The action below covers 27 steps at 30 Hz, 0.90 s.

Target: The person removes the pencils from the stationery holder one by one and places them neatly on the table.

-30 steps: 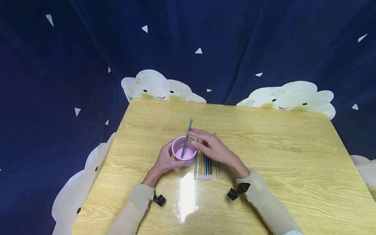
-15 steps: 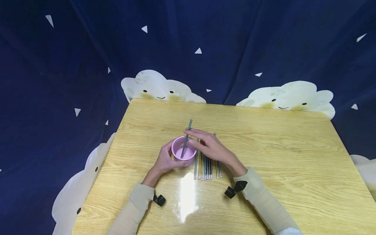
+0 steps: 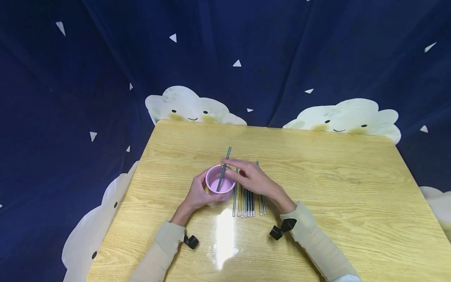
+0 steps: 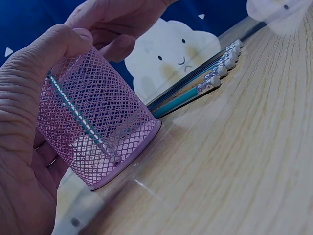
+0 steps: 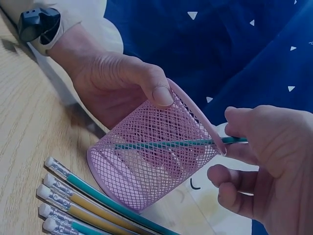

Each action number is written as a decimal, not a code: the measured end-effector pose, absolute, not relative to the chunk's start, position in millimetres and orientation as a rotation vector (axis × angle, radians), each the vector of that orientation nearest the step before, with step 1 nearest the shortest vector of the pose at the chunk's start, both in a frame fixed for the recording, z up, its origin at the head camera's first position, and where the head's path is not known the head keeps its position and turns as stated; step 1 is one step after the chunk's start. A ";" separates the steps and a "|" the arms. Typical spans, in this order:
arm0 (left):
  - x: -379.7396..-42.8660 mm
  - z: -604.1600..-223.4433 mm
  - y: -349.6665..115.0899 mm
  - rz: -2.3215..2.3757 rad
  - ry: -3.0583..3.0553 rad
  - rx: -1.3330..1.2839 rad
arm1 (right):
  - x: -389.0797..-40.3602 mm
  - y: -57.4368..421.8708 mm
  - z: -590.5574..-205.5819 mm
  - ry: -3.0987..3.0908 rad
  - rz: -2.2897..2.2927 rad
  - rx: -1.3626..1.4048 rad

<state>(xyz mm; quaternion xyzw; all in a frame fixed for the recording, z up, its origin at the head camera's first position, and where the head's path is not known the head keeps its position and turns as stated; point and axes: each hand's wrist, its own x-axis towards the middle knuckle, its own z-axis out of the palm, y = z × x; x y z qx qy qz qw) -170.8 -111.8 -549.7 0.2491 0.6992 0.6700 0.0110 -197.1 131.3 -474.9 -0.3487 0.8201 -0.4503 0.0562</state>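
Note:
My left hand [image 3: 197,194] grips a pink mesh pencil cup [image 3: 213,181] around its side, thumb near the rim. The cup [image 5: 146,178] stands upright on the table in the wrist views. One green pencil [image 3: 228,152] leans inside it, lower end down by the base and upper end sticking out past the far rim. My right hand [image 3: 257,178] pinches this pencil [image 5: 190,143] just above the rim, between thumb and fingers. Under and beside that hand lies a row of several pencils [image 3: 246,205], green, yellow and dark, their white eraser ends [image 5: 46,191] toward me.
The wooden table [image 3: 317,188] carries the cup and the pencil row, which lies just right of the cup. A dark blue curtain [image 3: 211,58] with white clouds hangs behind the far edge. Black wrist cameras [image 3: 276,232] sit on both sleeves.
My right hand has shifted slightly left along the pencil, its thumb now over the cup's rim. The left hand and cup have hardly moved. The head view has tilted up a little.

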 end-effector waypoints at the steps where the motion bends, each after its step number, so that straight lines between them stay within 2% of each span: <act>1: -170.8 -550.0 -111.9 2.088 2.184 0.780 | -197.0 131.2 -474.8 2.488 -1.366 -1.058; 27: -172.4 -551.7 -112.2 2.085 2.197 0.785 | -194.6 134.6 -469.9 2.420 -1.503 -0.993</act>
